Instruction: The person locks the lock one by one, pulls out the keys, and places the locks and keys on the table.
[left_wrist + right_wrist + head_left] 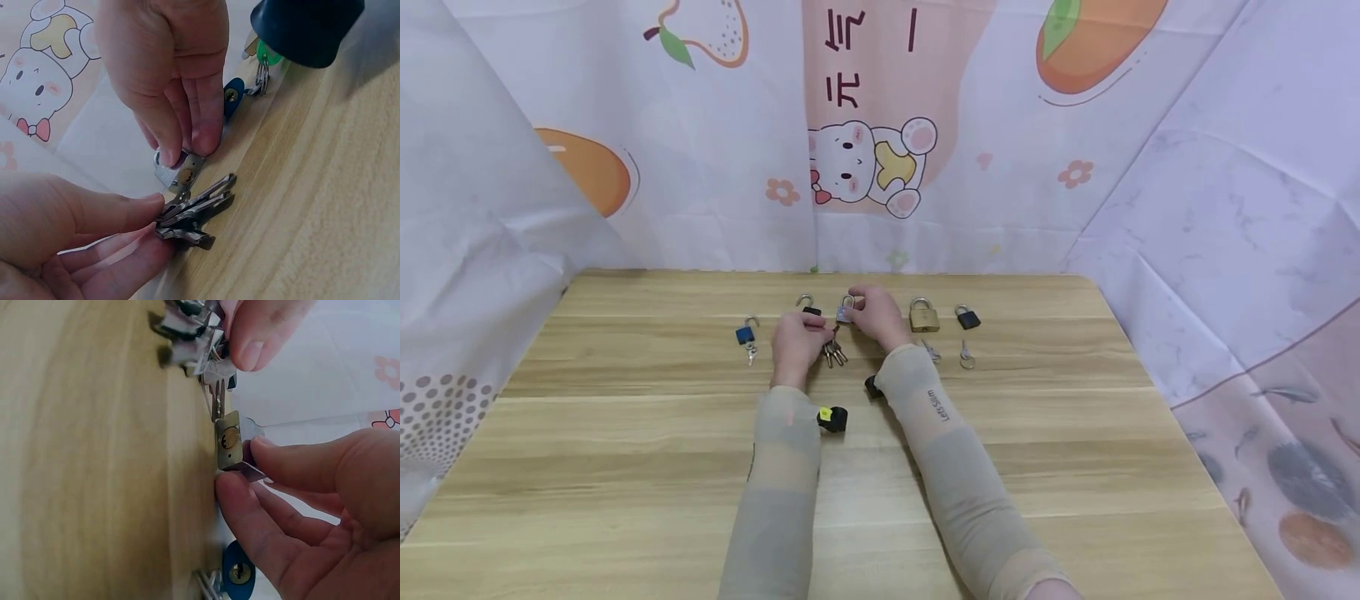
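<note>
My left hand (797,340) pinches a bunch of keys (199,215) between thumb and fingers, several blades fanning out. One key (217,403) points at the bottom face of a small silver padlock (231,444), near its round brass keyway. Whether its tip touches the lock I cannot tell. My right hand (878,315) holds that padlock by its body between thumb and fingers, its bottom face turned toward the keys. The padlock's shackle shows in the head view, where it looks closed.
Left of my hands are a blue padlock (745,335) with its shackle open, small keys (750,354) below it, and a partly hidden black padlock (812,311), also unlocked. To the right stand a brass padlock (923,317) and another black padlock (968,319), with keys (967,360) below.
</note>
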A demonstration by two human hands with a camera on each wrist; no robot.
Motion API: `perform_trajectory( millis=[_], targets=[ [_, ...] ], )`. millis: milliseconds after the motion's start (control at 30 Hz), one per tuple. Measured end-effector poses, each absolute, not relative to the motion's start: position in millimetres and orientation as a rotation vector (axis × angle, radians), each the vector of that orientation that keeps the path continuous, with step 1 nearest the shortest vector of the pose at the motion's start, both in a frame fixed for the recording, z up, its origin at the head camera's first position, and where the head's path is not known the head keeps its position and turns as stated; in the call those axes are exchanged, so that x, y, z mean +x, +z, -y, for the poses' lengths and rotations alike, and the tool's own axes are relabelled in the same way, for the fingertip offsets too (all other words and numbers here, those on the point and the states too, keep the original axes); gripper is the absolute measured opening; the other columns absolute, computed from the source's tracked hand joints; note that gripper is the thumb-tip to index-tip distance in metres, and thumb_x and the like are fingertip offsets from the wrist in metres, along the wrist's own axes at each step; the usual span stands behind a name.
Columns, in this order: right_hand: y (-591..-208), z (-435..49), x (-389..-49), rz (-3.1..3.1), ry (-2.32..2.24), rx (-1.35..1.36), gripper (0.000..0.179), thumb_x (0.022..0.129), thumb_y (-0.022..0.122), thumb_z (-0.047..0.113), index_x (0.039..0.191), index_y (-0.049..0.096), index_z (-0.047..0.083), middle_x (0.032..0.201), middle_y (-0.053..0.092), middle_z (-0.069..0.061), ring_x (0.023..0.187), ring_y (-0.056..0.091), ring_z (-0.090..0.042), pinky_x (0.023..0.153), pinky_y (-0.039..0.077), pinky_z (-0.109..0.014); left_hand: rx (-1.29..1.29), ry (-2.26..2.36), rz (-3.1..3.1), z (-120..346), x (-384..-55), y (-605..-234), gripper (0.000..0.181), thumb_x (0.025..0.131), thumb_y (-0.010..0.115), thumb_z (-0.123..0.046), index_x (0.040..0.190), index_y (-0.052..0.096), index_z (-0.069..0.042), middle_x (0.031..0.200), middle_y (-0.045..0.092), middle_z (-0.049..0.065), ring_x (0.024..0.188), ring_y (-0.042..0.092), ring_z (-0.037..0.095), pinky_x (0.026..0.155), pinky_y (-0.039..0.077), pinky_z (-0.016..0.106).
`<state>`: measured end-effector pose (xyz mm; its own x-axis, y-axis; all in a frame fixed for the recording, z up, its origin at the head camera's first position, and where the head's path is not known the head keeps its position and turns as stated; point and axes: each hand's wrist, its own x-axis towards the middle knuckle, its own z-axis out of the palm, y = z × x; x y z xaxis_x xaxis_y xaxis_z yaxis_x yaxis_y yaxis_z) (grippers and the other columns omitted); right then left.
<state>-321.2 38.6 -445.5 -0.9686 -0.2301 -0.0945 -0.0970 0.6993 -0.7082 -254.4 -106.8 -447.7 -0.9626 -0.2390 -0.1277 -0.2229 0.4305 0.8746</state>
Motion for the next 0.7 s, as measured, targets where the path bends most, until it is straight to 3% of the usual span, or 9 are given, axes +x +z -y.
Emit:
perform_trajectory(
  millis=[267, 433, 567, 700],
  targets=[
    [-443, -36, -320, -2.766, -1.056, -0.227, 0.045, 0.098, 0.07, 0.014, 0.14, 0.059, 0.005, 0.119, 0.071, -0.013, 0.106, 0.068, -0.023, 0.092, 0.054, -0.036, 0.402, -1.575, 2.623, 111, -254, -448, 0.023, 0.087, 0.081, -0.012, 0.107, 0.076, -0.001, 0.099, 0.076, 0.013, 0.094, 0.071, 0.027, 0.088, 0.053, 0.043],
    [-438, -38, -320, -2.822, -1.032, -0.246, 0.043, 0.099, 0.068, 0.017, 0.141, 0.059, 0.007, 0.12, 0.071, -0.012, 0.109, 0.066, -0.025, 0.092, 0.054, -0.037, 0.414, -1.534, 2.567, 117, -257, -447, 0.023, 0.088, 0.081, -0.013, 0.108, 0.076, -0.003, 0.099, 0.076, 0.012, 0.093, 0.07, 0.027, 0.086, 0.054, 0.042],
    [-428, -39, -317, -2.873, -1.1, -0.324, 0.039, 0.1, 0.066, 0.02, 0.137, 0.063, 0.007, 0.118, 0.072, -0.011, 0.107, 0.067, -0.026, 0.092, 0.053, -0.04, 0.418, -1.403, 2.544, 128, -260, -445, 0.032, 0.086, 0.083, -0.015, 0.115, 0.075, -0.004, 0.115, 0.072, 0.015, 0.109, 0.063, 0.033, 0.096, 0.048, 0.046],
    [-421, -37, -313, -2.813, -1.209, -0.403, 0.038, 0.101, 0.066, 0.022, 0.135, 0.064, 0.006, 0.116, 0.073, -0.009, 0.105, 0.068, -0.022, 0.09, 0.055, -0.037, 0.39, -1.328, 2.628, 143, -262, -443, 0.053, 0.084, 0.083, -0.017, 0.132, 0.065, -0.001, 0.136, 0.061, 0.02, 0.131, 0.047, 0.041, 0.11, 0.036, 0.051]
  ],
)
